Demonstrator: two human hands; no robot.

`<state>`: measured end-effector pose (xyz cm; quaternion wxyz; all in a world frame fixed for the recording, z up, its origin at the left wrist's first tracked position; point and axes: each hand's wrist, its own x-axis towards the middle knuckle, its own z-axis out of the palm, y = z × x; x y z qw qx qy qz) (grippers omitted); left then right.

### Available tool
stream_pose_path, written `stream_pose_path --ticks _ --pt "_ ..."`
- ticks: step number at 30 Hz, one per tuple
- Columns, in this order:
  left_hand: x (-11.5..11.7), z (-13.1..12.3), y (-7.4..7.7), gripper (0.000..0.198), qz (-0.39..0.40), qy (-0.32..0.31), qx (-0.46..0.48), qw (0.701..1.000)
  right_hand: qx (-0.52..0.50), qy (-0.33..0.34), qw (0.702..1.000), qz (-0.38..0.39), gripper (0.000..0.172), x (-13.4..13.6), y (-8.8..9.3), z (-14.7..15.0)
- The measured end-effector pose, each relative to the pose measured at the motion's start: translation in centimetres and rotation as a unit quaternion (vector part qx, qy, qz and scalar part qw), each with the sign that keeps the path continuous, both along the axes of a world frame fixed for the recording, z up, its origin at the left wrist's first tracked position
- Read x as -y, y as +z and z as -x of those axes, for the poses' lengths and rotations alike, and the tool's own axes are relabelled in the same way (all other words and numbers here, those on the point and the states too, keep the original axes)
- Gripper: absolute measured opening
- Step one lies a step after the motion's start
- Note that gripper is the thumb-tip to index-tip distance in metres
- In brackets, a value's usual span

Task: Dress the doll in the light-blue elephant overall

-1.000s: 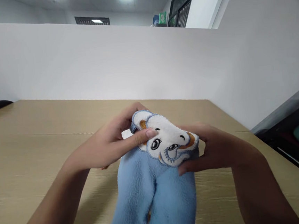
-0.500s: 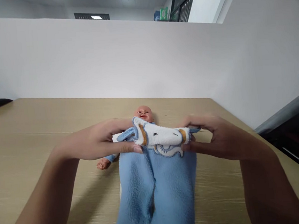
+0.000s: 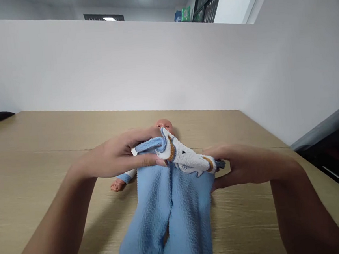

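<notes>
During the last 0.5 s the right hand (image 3: pixel 239 164) had dropped below the level of the left hand (image 3: pixel 115 157), tipping the animal patch (image 3: pixel 187 157) between the 2 hands down toward the right. Below the grip, the legs of the blue fleece garment (image 3: pixel 190 208) had swung left. Beyond the grip, the doll's head (image 3: pixel 164 123) had become more covered. In my judgement the upper edge was not level or settled, leaving the handling unfinished.

The left hand was clamped on that edge, thumb near side, fingers behind. The right thumb and fingers stood about its opposite end; whether they pressed on cloth could not be told.

The doll's body was hidden behind the garment. Below the left hand 1 small limb end (image 3: pixel 118 185) showed, hand or foot indistinguishable. The garment's lower end was cut off; whether anything filled its legs was undetermined.
</notes>
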<state>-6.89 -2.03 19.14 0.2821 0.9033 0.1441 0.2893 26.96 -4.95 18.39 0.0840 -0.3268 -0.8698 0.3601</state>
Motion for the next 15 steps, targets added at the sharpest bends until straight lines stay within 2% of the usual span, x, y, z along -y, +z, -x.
stream_pose_path --ticks 3,6,8,12,15 --pt "-0.2 0.1 -0.1 0.026 0.002 0.007 -0.005 1.0 -0.077 0.055 0.995 -0.03 0.03 -0.3 -0.1 0.4" --pt "-0.3 -0.1 -0.3 0.027 0.005 0.002 0.013 1.0 -0.181 0.107 0.975 -0.067 0.046 -0.4 -0.2 1.3" --pt "-0.3 -0.5 -0.4 0.024 0.01 0.003 0.037 0.999 -0.212 0.105 0.971 -0.045 0.06 -0.5 -0.7 2.1" --pt "0.0 -1.2 -0.6 0.019 0.014 -0.005 0.073 0.997 -0.195 0.075 0.978 -0.024 0.085 -1.2 -2.8 3.2" --pt "0.4 -1.3 -0.4 0.019 0.038 0.011 0.047 0.998 -0.11 0.054 0.992 -0.02 0.082 -1.7 -4.3 3.0"
